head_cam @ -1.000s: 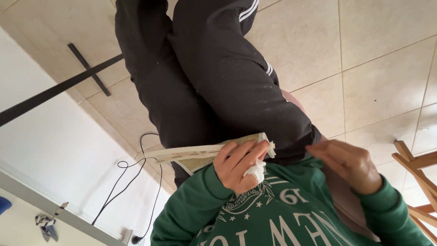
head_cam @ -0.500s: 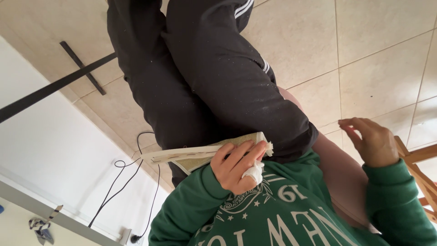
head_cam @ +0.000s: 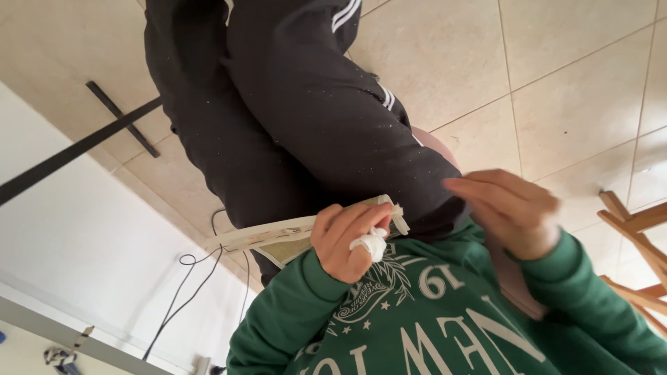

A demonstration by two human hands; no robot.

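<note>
My left hand (head_cam: pixel 347 239) is closed around the end of a flat cream panel (head_cam: pixel 267 239) with a thin pale rim, held edge-on over my lap. The same hand pinches a small white wad (head_cam: pixel 368 244) of cloth or paper against the panel. My right hand (head_cam: pixel 511 208) hovers just to the right of it, fingers spread and pointing left, blurred and holding nothing. Both arms are in green sweatshirt sleeves (head_cam: pixel 590 292). My legs in black track trousers (head_cam: pixel 306 118) stretch away above the hands.
Beige floor tiles (head_cam: pixel 556 76) lie under my legs. A wooden chair frame (head_cam: pixel 636 236) stands at the right edge. A black metal bar (head_cam: pixel 90 135) crosses the floor at left, beside a white surface with a black cable (head_cam: pixel 187 278). A pinkish seat edge (head_cam: pixel 511 278) shows under my right arm.
My right hand swung out to the right, then came back left toward the panel. My left hand kept its hold on the panel and the wad.
</note>
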